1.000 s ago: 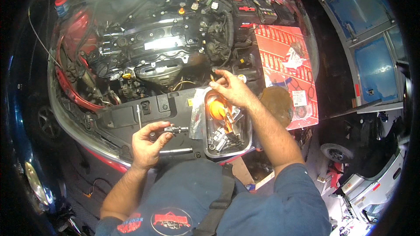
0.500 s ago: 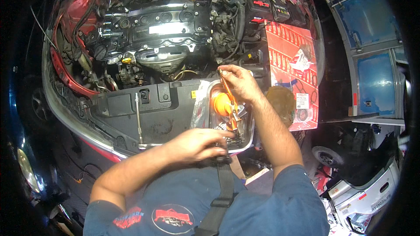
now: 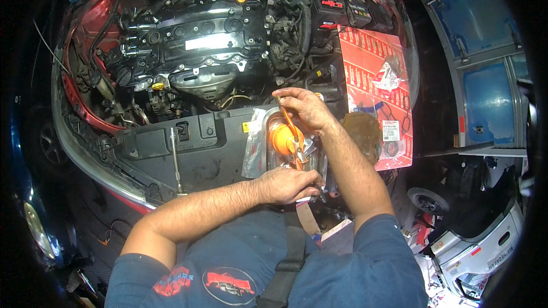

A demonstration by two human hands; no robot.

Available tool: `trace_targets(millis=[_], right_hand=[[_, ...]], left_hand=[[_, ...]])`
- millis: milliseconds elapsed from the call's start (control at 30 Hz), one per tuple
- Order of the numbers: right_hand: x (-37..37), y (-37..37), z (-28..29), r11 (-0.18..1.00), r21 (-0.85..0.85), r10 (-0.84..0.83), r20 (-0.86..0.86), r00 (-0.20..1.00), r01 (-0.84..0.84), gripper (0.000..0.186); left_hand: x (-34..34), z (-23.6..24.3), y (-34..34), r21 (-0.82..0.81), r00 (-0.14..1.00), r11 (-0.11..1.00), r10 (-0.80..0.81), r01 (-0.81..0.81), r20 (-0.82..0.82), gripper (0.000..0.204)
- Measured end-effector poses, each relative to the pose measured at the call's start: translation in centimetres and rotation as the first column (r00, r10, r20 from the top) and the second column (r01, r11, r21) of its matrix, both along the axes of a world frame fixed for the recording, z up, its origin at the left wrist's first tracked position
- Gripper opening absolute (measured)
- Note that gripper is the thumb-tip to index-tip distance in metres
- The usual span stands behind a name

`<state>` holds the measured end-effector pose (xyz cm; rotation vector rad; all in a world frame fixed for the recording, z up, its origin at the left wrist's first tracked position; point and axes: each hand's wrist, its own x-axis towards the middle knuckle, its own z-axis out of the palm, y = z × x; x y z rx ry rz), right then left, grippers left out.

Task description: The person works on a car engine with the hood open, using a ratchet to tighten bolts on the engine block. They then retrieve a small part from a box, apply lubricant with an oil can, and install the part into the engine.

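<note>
Right hand [image 3: 302, 108] is up at the far end of the metal tray [image 3: 270, 158], fingers pinched around the top of a slim orange-handled tool [image 3: 287, 115], maybe pliers, hard to say. The tool's upper end is in that grip and the rest slants down into the tray, just beside a round orange funnel-looking piece [image 3: 281, 140]. Left hand [image 3: 290, 185] is over the near end of the same tray, fingers curled, but honestly can't tell if they've got anything, since the hand hides whatever's underneath. Tray sits at the front of the engine bay on the black plastic cover [image 3: 214, 159], with a clear plastic bag [image 3: 253, 157] along its left side and a long chrome wrench [image 3: 175, 162] lying further left, well apart. I'd call this the sorting-through-the-tray stage, both hands working in there at once. Next move imo calls for a firm pinch on that orange handle and a clean lift, so it doesn't snag on the funnel piece.
</note>
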<state>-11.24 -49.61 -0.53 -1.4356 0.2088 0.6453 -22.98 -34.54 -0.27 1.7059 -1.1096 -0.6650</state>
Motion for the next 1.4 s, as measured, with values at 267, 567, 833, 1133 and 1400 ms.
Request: trace_targets(millis=[267, 567, 833, 1133, 1400], right_hand=[[-0.1, 0.2, 0.2, 0.999, -0.038, -0.010, 0.000, 1.000, 0.010, 0.030], [0.0, -0.1, 0.3, 0.994, -0.102, 0.043, -0.024, 0.999, -0.045, 0.033], [0.0, -0.1, 0.3, 0.994, -0.101, 0.047, -0.034, 0.998, -0.050, 0.034], [-0.1, 0.3, 0.0, 0.998, -0.066, -0.023, 0.018, 1.000, 0.024, 0.030], [-0.2, 0.3, 0.2, 0.998, -0.048, -0.047, 0.003, 0.999, 0.047, 0.030]], left_hand=[[1.4, -1.2, 0.0, -0.100, 0.985, 0.994, 0.049, -0.033, 0.164, 0.029], [1.8, -2.1, -0.2, -0.169, 0.934, 0.986, 0.060, 0.000, 0.353, 0.031], [2.1, -2.6, -0.4, -0.215, 0.908, 0.976, 0.070, 0.023, 0.413, 0.033], [2.2, -3.2, -0.5, -0.268, 0.892, 0.963, 0.089, 0.037, 0.443, 0.032], [2.2, -3.3, -0.5, -0.259, 0.895, 0.965, 0.079, 0.042, 0.440, 0.030]])
